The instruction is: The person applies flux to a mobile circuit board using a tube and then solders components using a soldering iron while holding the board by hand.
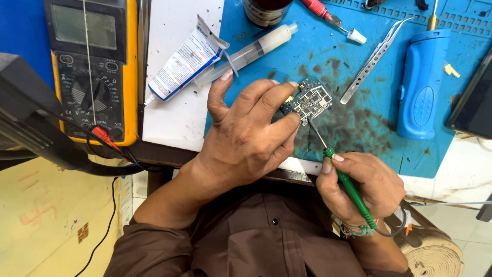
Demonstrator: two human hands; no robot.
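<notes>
Yellow multimeter [95,69] far left on counter [177,115]. Left hand [246,136] pinches small circuit board [309,101] over blue mat [359,128]. Right hand [361,187], near right, closed around green-handled soldering iron [353,192], tip at board's near edge. Judged step: soldering a point; next move calls for steady tip, board kept pinned.

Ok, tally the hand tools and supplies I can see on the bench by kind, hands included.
Hands: 2, left hand and right hand
Circuit board: 1
Green-handled iron: 1
Multimeter: 1
Syringe: 1
Glue tube: 1
Tweezers: 1
Blue handheld tool: 1
Total: 9
</notes>
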